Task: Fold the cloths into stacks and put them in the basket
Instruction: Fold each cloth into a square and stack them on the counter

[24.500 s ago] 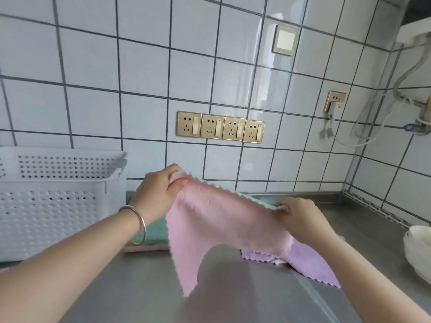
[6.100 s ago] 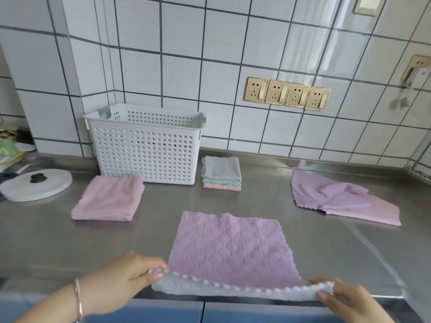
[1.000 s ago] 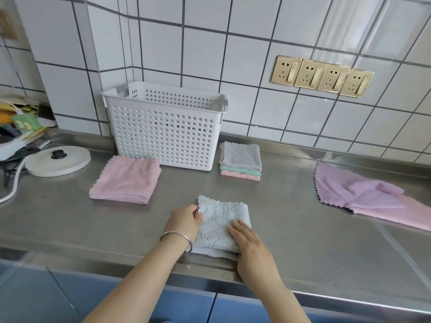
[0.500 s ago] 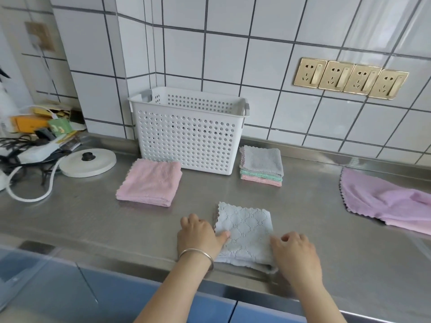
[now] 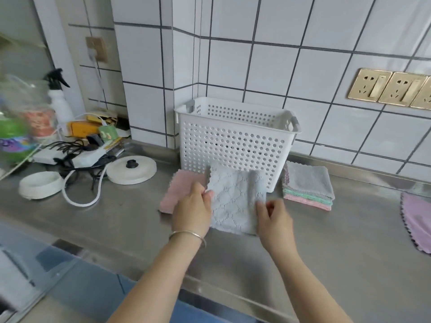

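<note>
On my feed the steel worktop ran along a white tiled wall. At its left end I saw a round white lid with a black knob, a white ring-shaped dish beside it, a looping white cable, and a spray bottle behind tangled black cords. Gold wall sockets sat at the right.

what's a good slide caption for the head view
Both hands (left hand, right hand) lift a folded grey cloth in front of the white basket.
</note>
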Tool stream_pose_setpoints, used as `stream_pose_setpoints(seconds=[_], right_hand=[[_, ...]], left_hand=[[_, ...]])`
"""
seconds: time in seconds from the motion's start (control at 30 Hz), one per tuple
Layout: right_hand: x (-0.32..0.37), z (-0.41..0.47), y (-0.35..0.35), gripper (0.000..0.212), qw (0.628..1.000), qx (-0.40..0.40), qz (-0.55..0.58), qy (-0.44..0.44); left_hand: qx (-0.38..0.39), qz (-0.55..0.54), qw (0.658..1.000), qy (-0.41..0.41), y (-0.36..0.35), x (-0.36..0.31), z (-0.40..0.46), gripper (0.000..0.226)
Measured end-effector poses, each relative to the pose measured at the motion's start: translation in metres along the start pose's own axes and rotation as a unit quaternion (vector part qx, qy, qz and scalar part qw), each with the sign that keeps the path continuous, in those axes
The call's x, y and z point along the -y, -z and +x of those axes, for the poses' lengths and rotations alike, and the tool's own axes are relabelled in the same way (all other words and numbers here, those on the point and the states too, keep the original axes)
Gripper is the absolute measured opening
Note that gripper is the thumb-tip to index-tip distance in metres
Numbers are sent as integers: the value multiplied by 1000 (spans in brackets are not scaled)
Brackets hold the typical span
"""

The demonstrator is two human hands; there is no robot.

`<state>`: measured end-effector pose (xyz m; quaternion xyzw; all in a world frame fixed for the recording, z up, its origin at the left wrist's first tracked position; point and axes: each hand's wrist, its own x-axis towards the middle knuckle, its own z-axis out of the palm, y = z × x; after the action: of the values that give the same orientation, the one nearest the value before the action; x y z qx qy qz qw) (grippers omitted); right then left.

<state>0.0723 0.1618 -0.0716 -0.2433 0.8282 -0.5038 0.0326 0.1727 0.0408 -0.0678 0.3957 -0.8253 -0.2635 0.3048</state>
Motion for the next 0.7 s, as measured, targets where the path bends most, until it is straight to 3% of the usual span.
stream_pose_setpoints(seconds=[0.1, 0.3, 0.47, 0.63, 0.7], right_hand=[[26, 30, -53, 24, 999, 15, 39, 4], [21, 51, -124, 24, 994, 46, 30, -99], [8, 55, -138, 22, 991, 41, -4, -129], [9, 60, -138, 25, 985, 91, -31, -142], [18, 56, -124, 31, 984, 117, -44, -127]], left_hand=[[-29, 17, 999, 14, 20, 30, 53, 22], [7, 51, 996, 67, 9, 91, 97, 20], [26, 47, 992, 110, -8, 114, 101, 25], [51, 71, 986, 143, 0, 111, 102, 28], [11, 106, 988, 111, 12, 99, 95, 30]])
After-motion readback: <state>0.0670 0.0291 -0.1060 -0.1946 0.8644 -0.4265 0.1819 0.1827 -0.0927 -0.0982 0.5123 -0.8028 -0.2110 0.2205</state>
